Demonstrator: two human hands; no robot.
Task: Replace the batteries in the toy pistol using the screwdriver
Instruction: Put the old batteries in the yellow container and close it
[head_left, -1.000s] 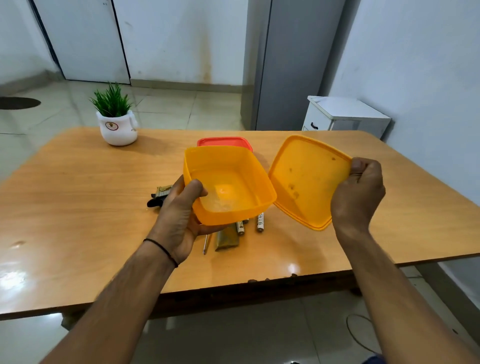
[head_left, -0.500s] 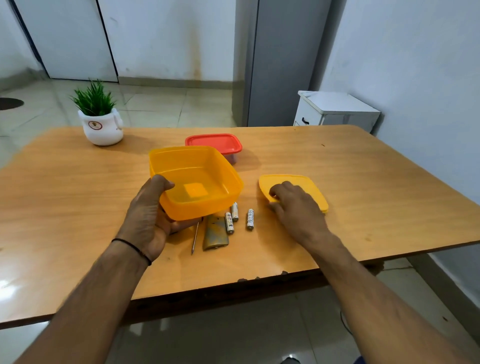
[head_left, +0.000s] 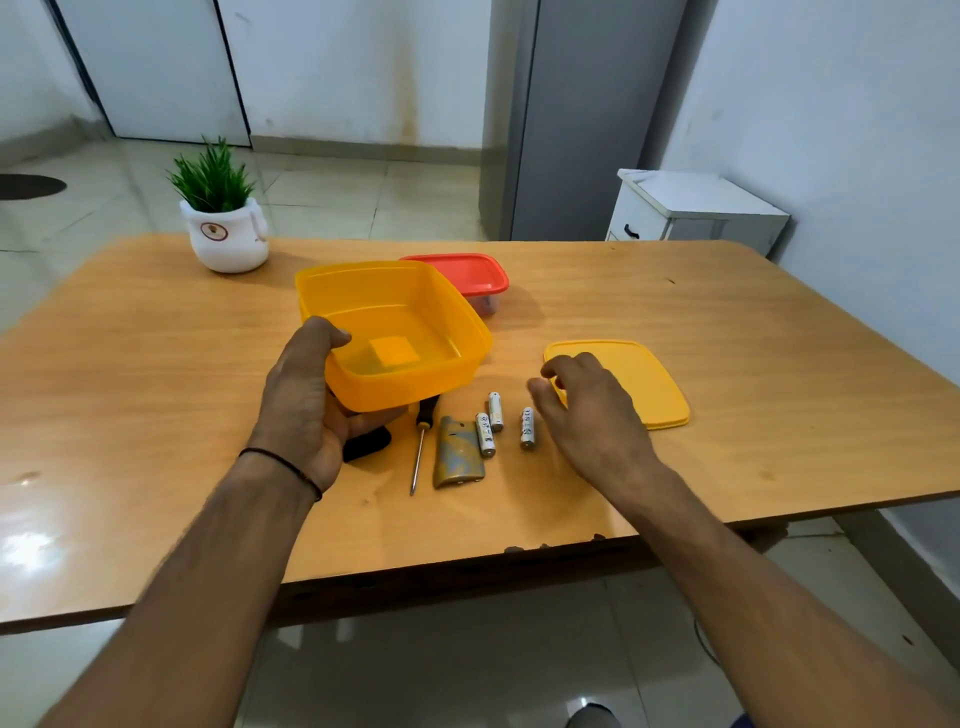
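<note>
The left hand (head_left: 306, 410) grips the empty square orange plastic box (head_left: 395, 332) by its near corner and holds it tilted above the wooden table (head_left: 727, 322). The right hand (head_left: 587, 415) holds nothing, its fingers loosely curled over the edge of the flat orange lid (head_left: 644, 379). Between the hands lie the thin metal screwdriver (head_left: 418, 452), a grey-gold curved cover (head_left: 457, 452) and three small white batteries (head_left: 527, 427). A black object (head_left: 366, 444) is half hidden under the box.

My left grip (head_left: 306, 410) and the open yellow plastic box (head_left: 395, 332) hide most of a black thing (head_left: 366, 441); I cannot tell what it is. The box covers the top of the thin black-handled screwdriver (head_left: 421, 441). Words on the three small batteries (head_left: 484, 434) are too tiny to read.
</note>
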